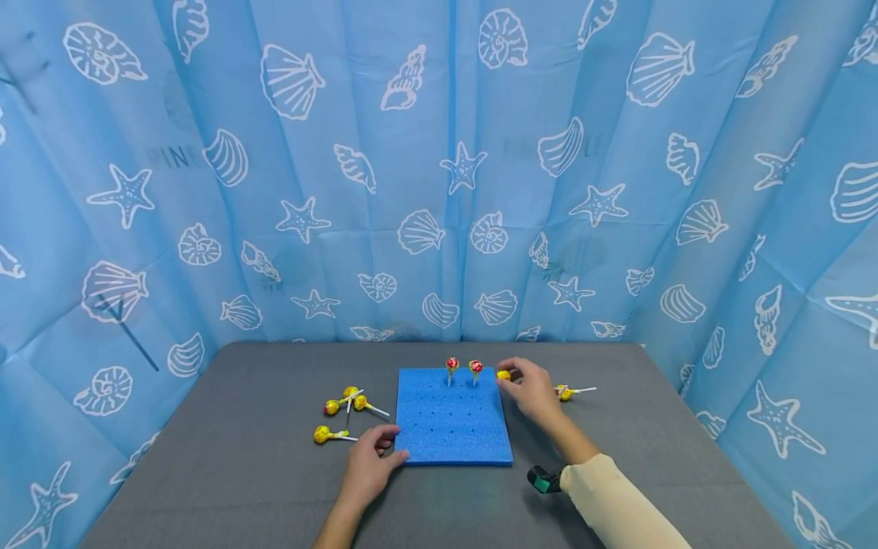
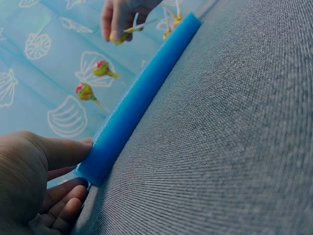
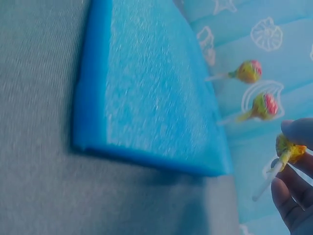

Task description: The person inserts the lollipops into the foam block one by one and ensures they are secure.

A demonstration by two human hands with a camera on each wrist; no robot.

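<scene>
Planting a lollipop [image 1: 504, 375] seems the step: right fingers [image 1: 514, 364] pinch it near the blue block's [image 1: 453, 450] far right corner (left fingers [image 1: 384, 431], spread, touch its near left corner). Next, its stick [image 3: 264, 188] likely needs turning down.

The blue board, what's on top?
Two lollipops stand near the far edge of the blue board. The bottoms of their sticks are hidden inside it, so I can't see how deep they go. Small holes show, and the left hand touches one corner.

A grey table [image 1: 226, 488] bears a blue foam board [image 1: 453, 448] and loose lollipops [image 1: 322, 435].
</scene>
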